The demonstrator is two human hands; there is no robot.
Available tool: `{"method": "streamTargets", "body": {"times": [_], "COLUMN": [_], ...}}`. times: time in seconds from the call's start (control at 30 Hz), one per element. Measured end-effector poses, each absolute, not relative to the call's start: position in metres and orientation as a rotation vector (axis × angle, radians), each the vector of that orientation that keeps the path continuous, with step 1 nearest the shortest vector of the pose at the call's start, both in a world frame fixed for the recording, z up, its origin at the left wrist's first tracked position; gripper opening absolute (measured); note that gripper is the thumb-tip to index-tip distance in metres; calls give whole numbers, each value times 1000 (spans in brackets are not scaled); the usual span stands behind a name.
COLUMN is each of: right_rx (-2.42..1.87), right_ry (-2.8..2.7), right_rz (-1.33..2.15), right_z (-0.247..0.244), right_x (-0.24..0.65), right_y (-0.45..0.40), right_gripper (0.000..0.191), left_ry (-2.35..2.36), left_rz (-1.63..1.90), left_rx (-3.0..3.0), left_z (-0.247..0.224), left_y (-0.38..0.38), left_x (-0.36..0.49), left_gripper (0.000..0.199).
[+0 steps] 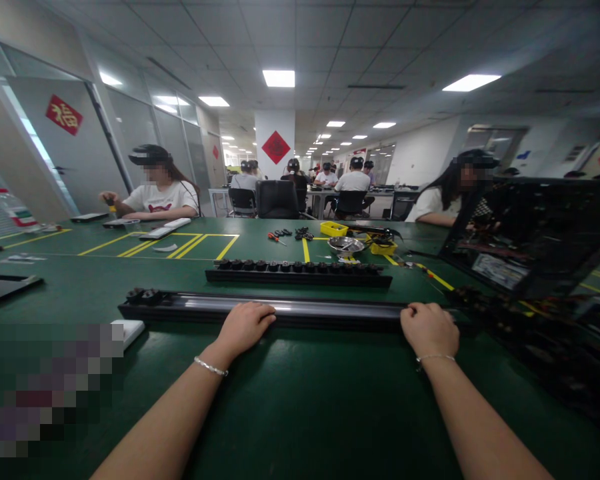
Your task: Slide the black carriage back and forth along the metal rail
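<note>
A long black channel-shaped housing lies across the green table in front of me. Its inside looks shiny, and a few black round modules sit at its left end. My left hand grips the near wall around the middle, fingers curled over the edge. Farther right, my right hand is closed over the same housing near its right end. Both hands' fingertips are partly hidden. Behind it lies a second, shorter black housing with a row of several round black modules along it.
At the back stand a metal bowl, a yellow bin and an orange-handled screwdriver. A large open black case with wires fills the right. People work across the table. A blurred patch covers the near left.
</note>
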State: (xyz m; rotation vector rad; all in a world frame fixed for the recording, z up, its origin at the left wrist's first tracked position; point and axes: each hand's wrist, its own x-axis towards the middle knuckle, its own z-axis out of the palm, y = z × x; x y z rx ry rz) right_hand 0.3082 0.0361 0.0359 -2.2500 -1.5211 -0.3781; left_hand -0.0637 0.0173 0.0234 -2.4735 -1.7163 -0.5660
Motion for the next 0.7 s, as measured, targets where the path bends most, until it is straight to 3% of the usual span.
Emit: {"method": "streamTargets", "body": {"times": [0.7], "right_rx": [-2332], "right_ry": [-1472], "right_rz": [-377], "right_z": [39], "right_x": [312], "right_y": [31], "right_gripper": [43], "left_ry": [-1716], "left_rz": [-536], "left_rx": [-2469], "left_z": [24], "left_y": [17], "left_x": [-64], "left_gripper": [33]}}
